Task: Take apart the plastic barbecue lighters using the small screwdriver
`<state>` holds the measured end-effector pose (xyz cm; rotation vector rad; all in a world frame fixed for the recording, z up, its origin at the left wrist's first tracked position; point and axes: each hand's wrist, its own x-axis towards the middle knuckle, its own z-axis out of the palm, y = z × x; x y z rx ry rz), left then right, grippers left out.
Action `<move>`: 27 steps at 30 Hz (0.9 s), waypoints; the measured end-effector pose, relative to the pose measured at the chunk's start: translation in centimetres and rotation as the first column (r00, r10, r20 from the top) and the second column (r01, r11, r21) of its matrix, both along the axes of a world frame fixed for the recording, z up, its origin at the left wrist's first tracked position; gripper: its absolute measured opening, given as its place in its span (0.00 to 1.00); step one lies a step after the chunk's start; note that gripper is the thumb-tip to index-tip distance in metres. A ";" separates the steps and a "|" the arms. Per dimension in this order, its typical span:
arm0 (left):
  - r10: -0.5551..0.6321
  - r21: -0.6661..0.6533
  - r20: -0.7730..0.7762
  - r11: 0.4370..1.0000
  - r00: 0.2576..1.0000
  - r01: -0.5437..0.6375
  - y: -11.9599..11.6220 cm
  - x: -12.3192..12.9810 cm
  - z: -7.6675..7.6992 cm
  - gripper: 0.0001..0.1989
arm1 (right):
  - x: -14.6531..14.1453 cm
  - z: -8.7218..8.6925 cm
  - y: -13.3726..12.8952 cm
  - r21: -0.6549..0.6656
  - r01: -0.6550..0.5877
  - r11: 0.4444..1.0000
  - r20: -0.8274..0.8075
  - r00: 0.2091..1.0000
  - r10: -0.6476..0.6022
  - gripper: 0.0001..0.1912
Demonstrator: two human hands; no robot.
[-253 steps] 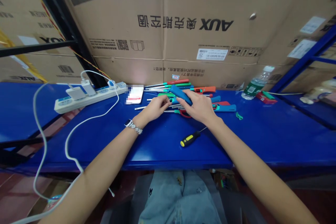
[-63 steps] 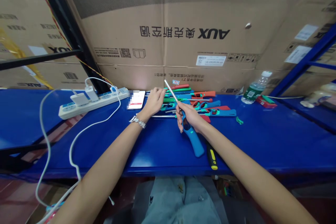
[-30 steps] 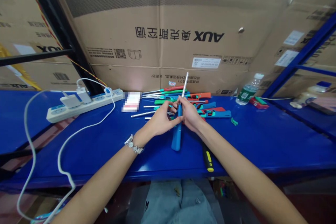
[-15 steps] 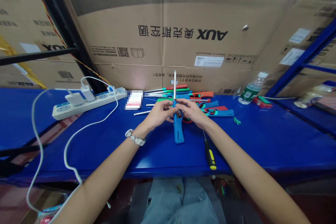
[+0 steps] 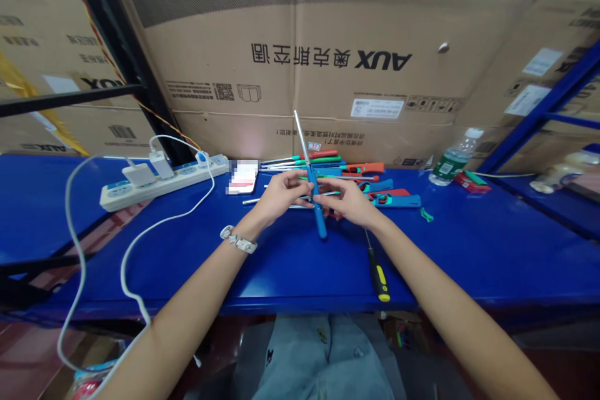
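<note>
Between my two hands is a blue long-necked gas lighter (image 5: 319,222), its metal barrel tilted up and to the left, its handle toward me. My left hand (image 5: 287,195) pinches it from the left side near the base of the barrel. From the right, the fingers of my right hand (image 5: 349,202) close on its body. Several more lighters (image 5: 398,200), in blue, red, green and orange, lie in a pile on the table behind my hands, partly hidden by them. A black and yellow screwdriver (image 5: 379,275) lies near my right forearm.
The blue table (image 5: 187,262) carries a white power strip (image 5: 164,181) with cables at left, and a pixelated white card (image 5: 242,176). At right are a water bottle (image 5: 454,159), a red box (image 5: 471,184) and a small green piece (image 5: 426,215). Cardboard boxes (image 5: 328,12) stand behind.
The lighter has turned in my hands: its barrel now leans left and its handle shows edge-on instead of broadside. My hands have stayed in about the same place.
</note>
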<state>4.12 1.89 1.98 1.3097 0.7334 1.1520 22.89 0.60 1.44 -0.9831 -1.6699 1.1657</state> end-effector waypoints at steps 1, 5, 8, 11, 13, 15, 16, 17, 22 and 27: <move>-0.006 -0.007 0.003 1.000 1.000 0.006 0.0 0.0 -0.1 0.16 | 0.1 0.0 0.1 -0.003 -0.006 1.000 -0.008 1.000 0.006 0.21; 0.042 -0.029 -0.004 0.999 0.999 -0.042 0.1 0.2 -0.4 0.12 | 0.2 0.0 0.1 -0.033 -0.033 0.999 0.017 0.999 0.033 0.23; 0.117 -0.043 -0.007 0.992 0.993 -0.117 0.1 0.6 -0.5 0.12 | 0.2 -0.1 0.0 -0.069 -0.076 0.995 0.076 0.994 0.081 0.25; 0.171 -0.046 -0.017 0.984 0.985 -0.172 0.0 0.8 -0.4 0.12 | 0.2 -0.2 0.1 -0.080 -0.078 0.994 0.122 0.989 0.088 0.27; 0.184 -0.051 -0.031 0.981 0.982 -0.186 -0.2 0.9 -0.3 0.11 | 0.2 -0.2 0.1 -0.079 -0.065 0.995 0.155 0.985 0.077 0.27; 0.184 -0.070 -0.042 0.980 0.982 -0.187 -0.3 1.1 -0.1 0.12 | 0.1 -0.2 0.1 -0.089 -0.080 0.993 0.171 0.981 0.095 0.26; 0.183 -0.081 -0.044 0.979 0.982 -0.186 -0.4 1.1 0.0 0.12 | 0.0 -0.2 0.0 -0.096 -0.091 0.991 0.168 0.980 0.106 0.26; 0.185 -0.089 -0.045 0.978 0.982 -0.188 -0.5 1.2 0.1 0.12 | 0.0 -0.1 0.0 -0.102 -0.095 0.990 0.161 0.981 0.110 0.25; 0.229 -0.091 -0.051 0.968 0.972 -0.233 -0.4 1.3 0.2 0.11 | -0.6 0.0 -0.1 -0.114 -0.027 0.993 0.156 0.987 0.045 0.28; 0.244 -0.079 -0.066 0.965 0.968 -0.249 -0.5 1.4 0.3 0.10 | -0.9 -0.3 -0.1 -0.094 0.008 0.996 0.190 0.982 0.010 0.29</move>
